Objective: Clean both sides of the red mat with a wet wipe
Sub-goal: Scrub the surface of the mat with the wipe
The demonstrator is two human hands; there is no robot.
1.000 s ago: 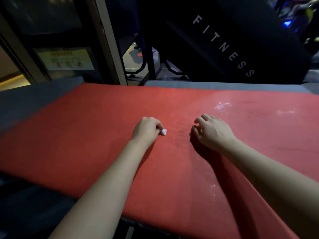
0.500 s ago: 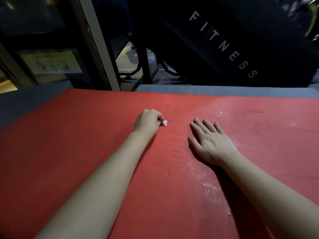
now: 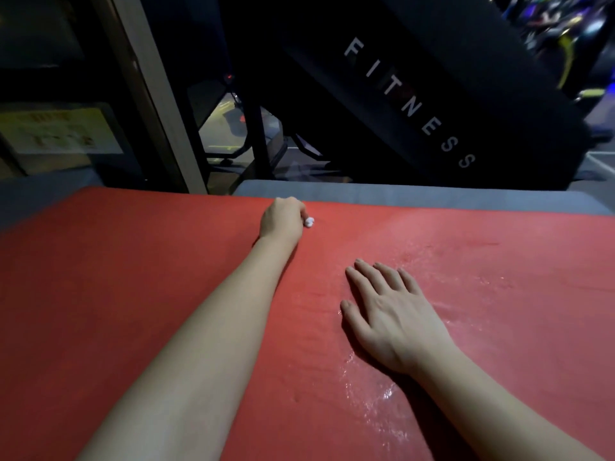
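Observation:
The red mat (image 3: 133, 294) lies flat and fills most of the view. My left hand (image 3: 283, 219) is a fist near the mat's far edge and grips a small balled white wet wipe (image 3: 309, 222), which pokes out at its right side and touches the mat. My right hand (image 3: 389, 314) rests flat on the mat with straight, spread fingers, nearer to me and right of the left hand. Wet streaks shine on the mat around and right of the right hand.
A grey surface (image 3: 432, 194) shows under the mat along its far edge and at the left. Behind it stand a dark gym machine marked FITNESS (image 3: 409, 104) and a pale upright post (image 3: 156, 104). A yellowish sign (image 3: 60, 131) hangs at far left.
My left hand has slid the wipe away from me toward the mat's far edge. My right hand went from curled fingers to lying flat on the mat.

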